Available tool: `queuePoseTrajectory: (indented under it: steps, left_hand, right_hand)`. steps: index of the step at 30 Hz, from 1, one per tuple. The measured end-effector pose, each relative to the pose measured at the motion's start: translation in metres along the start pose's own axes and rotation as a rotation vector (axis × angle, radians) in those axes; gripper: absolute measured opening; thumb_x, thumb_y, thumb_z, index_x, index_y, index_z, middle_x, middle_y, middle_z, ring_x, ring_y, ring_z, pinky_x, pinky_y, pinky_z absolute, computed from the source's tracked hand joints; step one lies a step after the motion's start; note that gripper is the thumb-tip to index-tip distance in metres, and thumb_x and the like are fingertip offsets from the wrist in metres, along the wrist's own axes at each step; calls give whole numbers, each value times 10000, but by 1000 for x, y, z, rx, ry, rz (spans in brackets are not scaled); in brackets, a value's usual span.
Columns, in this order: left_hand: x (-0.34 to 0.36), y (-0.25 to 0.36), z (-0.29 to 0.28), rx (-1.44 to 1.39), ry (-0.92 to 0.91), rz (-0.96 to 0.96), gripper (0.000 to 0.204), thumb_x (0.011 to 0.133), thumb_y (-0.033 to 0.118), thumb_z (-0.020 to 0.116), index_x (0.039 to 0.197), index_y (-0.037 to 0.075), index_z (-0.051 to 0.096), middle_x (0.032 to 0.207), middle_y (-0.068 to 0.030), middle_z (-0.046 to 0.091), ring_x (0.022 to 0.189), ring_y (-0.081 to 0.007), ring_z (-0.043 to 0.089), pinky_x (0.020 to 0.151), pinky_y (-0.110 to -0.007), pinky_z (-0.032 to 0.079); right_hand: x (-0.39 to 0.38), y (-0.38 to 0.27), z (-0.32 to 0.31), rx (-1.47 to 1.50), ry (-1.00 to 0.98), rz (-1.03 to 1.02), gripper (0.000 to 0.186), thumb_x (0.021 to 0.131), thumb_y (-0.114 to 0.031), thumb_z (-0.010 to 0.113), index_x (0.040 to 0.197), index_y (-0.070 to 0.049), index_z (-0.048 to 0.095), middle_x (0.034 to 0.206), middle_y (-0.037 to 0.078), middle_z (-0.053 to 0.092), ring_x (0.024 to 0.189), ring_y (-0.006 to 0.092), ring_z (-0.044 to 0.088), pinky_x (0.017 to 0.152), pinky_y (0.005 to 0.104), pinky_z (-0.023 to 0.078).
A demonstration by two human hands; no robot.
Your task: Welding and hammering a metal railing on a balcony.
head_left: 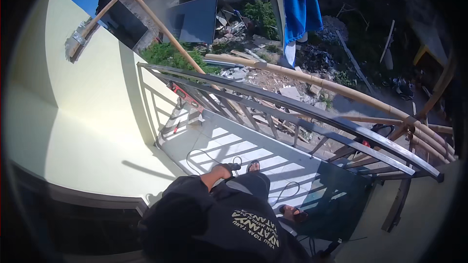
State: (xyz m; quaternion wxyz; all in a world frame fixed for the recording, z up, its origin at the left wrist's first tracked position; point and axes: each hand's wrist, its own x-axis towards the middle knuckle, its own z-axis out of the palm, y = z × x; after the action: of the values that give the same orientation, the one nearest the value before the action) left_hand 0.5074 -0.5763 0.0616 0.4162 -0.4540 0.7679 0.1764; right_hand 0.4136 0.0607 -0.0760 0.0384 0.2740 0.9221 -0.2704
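My left hand (227, 169), in what looks like a dark glove, is in front of my body above the tiled floor. Its fingers look bunched together; what they hold, if anything, cannot be made out. A thin dark cable (201, 153) loops on the tiles beside it. At the lower right, a dark shape (332, 247) has a thin rod (355, 238) sticking out to the right. My right hand may be there, but its fingers cannot be told from the dark shape. My sandalled feet (292, 213) stand apart on the balcony.
A metal railing (287, 102) runs along the balcony's far edge, with bamboo poles (317, 82) beyond. A red level-like bar (185, 95) leans at the left corner, near a pale block (196, 117). A cream wall (92, 83) borders the left. Rubble (292, 92) lies below, past the railing.
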Motion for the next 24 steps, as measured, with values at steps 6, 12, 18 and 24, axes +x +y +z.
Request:
queuePoseTrajectory:
  steps: [6,12,18,24]
  left_hand:
    - [77,-171,38,-231,-57,27,435,798,444,580,994,81,719,989,-171,700,942,-300,681,786,-399,536]
    - [102,-264,78,-507,27,-23,399,787,398,606,1030,99,707,1077,-150,685,995,-301,664,829,-404,528]
    - [97,-301,110,-658,-43,-68,355,737,356,720,1047,181,704,1046,-127,694,985,-325,663,830,-416,527]
    - [54,-301,99,-1443,15,-517,452,815,454,661,983,39,724,1005,-157,709,954,-287,675,811,-381,517]
  right_hand:
    - [-96,-261,-21,691,-550,-143,305,908,-125,507,1182,-35,606,842,12,601,545,110,418,444,256,298]
    - [-177,-477,-7,304,-757,-1185,475,767,-181,647,1171,27,511,824,133,625,702,207,601,641,329,496]
    - [-309,-657,55,218,-979,-1210,410,747,-44,678,1120,23,522,790,65,573,709,159,523,648,292,452]
    - [-433,-770,97,241,-1393,-1123,390,791,-86,715,1123,9,534,839,103,628,758,142,544,677,318,474]
